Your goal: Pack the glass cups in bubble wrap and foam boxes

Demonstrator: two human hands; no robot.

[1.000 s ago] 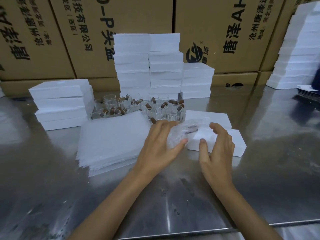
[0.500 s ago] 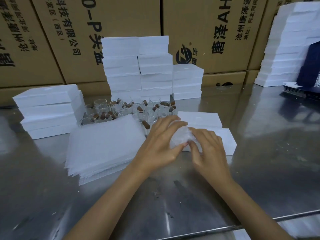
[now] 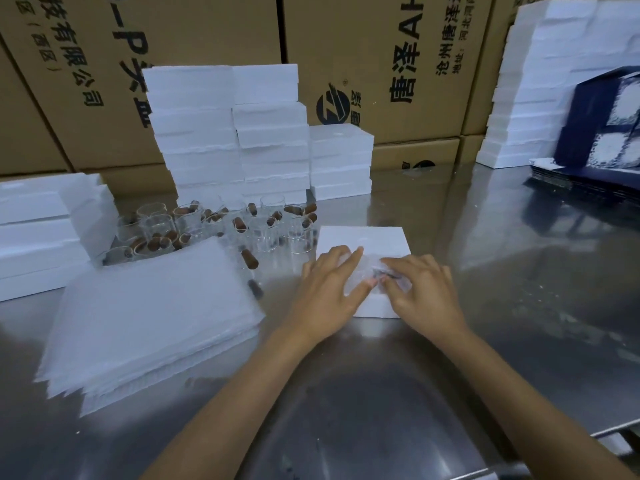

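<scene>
My left hand and my right hand both press on a glass cup wrapped in bubble wrap. The bundle lies on an open white foam box in front of me. A cluster of clear glass cups with brown handles stands behind, left of the box. A stack of bubble wrap sheets lies to the left of my hands. Most of the wrapped cup is hidden under my fingers.
Stacks of white foam boxes stand at the back centre, at the left and at the far right. Dark blue printed cartons lean at the right. Brown cardboard cartons wall the back of the steel table.
My hands have closed together over the wrapped cup and lowered it onto the foam box. The view has shifted a little to the right.
</scene>
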